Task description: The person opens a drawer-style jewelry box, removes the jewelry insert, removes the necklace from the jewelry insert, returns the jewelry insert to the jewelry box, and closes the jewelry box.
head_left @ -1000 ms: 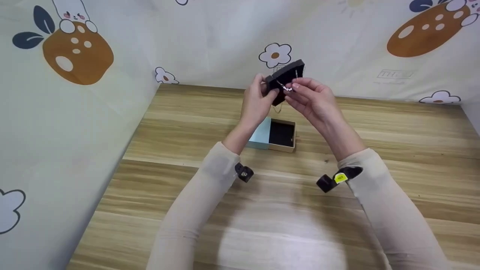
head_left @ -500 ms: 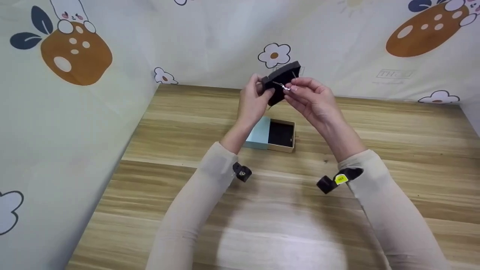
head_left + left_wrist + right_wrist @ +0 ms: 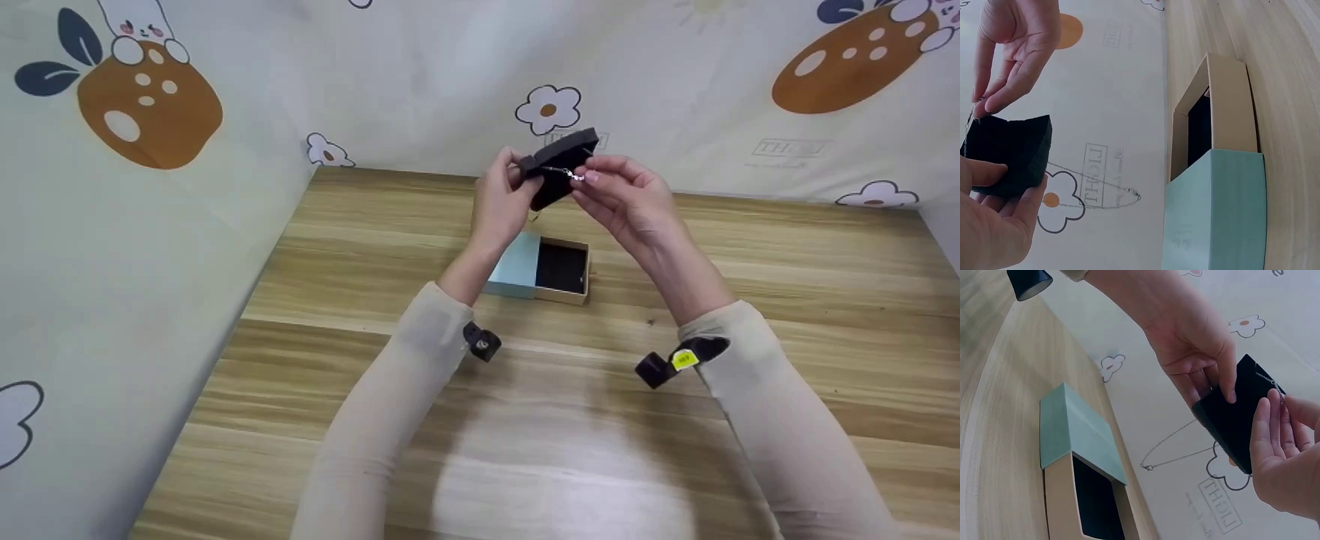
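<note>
My left hand point(image 3: 500, 199) grips a black foam pad point(image 3: 564, 161) by its left edge, thumb on the face and fingers behind. The pad is tilted and held up above the table. A thin silver necklace point(image 3: 1171, 434) runs across the pad's face, and its chain hangs in a loop behind, with the clasp at the loop's end. At the pad's face, my right hand point(image 3: 630, 199) pinches the necklace's sparkling front part point(image 3: 576, 175) between thumb and fingertips. Below the hands lies a jewelry box point(image 3: 517, 268) with a light-blue sleeve and a partly pulled-out tan drawer point(image 3: 562, 295), black inside.
The wood-grain table point(image 3: 360, 360) reaches back to a pale wall cloth point(image 3: 420, 90) printed with flowers and fruit. Each sleeved wrist wears a black camera, the left camera point(image 3: 482, 342) and the right camera point(image 3: 660, 367).
The pad has moved slightly left and down, and its face has tilted further out of the head view. My right hand keeps its pinch on the necklace. The box has stayed put.
</note>
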Demonstrator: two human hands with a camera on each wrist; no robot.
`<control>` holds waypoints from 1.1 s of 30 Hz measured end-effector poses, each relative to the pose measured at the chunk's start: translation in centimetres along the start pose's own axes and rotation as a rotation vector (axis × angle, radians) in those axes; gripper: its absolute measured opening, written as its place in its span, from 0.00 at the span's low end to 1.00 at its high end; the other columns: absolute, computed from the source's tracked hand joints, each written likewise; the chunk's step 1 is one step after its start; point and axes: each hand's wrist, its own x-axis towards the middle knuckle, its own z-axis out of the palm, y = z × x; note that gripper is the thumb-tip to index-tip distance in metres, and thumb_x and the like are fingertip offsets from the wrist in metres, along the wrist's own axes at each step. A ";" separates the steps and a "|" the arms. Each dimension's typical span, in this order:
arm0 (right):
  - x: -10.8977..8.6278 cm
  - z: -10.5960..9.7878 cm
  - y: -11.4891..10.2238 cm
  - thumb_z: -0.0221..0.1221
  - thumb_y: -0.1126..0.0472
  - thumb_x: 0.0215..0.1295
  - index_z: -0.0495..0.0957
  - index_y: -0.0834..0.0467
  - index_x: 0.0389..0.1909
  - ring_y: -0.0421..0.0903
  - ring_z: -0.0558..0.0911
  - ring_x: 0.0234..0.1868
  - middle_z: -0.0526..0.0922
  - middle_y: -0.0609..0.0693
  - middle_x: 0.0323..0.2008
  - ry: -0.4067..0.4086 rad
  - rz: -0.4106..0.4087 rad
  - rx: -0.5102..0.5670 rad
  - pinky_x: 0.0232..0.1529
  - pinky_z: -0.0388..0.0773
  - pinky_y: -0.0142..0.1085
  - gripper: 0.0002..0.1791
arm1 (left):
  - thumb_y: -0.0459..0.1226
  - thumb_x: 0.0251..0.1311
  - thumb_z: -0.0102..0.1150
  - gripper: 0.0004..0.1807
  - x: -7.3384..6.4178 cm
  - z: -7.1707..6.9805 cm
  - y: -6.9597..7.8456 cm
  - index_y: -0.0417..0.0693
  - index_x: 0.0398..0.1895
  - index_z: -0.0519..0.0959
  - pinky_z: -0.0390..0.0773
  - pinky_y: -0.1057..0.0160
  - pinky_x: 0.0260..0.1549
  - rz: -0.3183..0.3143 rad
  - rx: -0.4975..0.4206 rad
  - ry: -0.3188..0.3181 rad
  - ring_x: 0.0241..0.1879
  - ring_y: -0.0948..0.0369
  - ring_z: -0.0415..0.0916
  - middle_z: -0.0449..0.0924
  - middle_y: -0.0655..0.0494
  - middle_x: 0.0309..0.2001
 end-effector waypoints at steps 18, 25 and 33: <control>-0.3 -0.1 -0.2 0.60 0.76 0.63 0.83 0.63 0.34 0.47 0.89 0.33 0.88 0.55 0.33 0.007 0.001 -0.001 0.41 0.86 0.35 0.07 | 0.30 0.65 0.58 0.06 0.0 -0.3 -0.7 0.38 0.44 0.76 0.77 0.65 0.44 0.016 0.151 0.019 0.42 0.57 0.83 0.89 0.44 0.42; -0.3 -0.2 -0.5 0.62 0.75 0.62 0.83 0.63 0.35 0.47 0.89 0.33 0.89 0.55 0.32 0.016 0.002 -0.011 0.41 0.86 0.35 0.06 | 0.30 0.65 0.58 0.05 0.0 -0.6 -1.0 0.40 0.42 0.76 0.70 0.70 0.38 0.009 0.208 0.012 0.33 0.62 0.74 0.89 0.45 0.37; -0.3 0.0 -1.0 0.62 0.76 0.62 0.83 0.64 0.34 0.48 0.89 0.33 0.88 0.56 0.32 0.012 -0.003 0.003 0.40 0.86 0.36 0.05 | 0.31 0.67 0.57 0.06 -0.1 -0.8 -1.1 0.42 0.45 0.77 0.73 0.66 0.42 -0.007 0.278 -0.026 0.34 0.60 0.75 0.88 0.46 0.38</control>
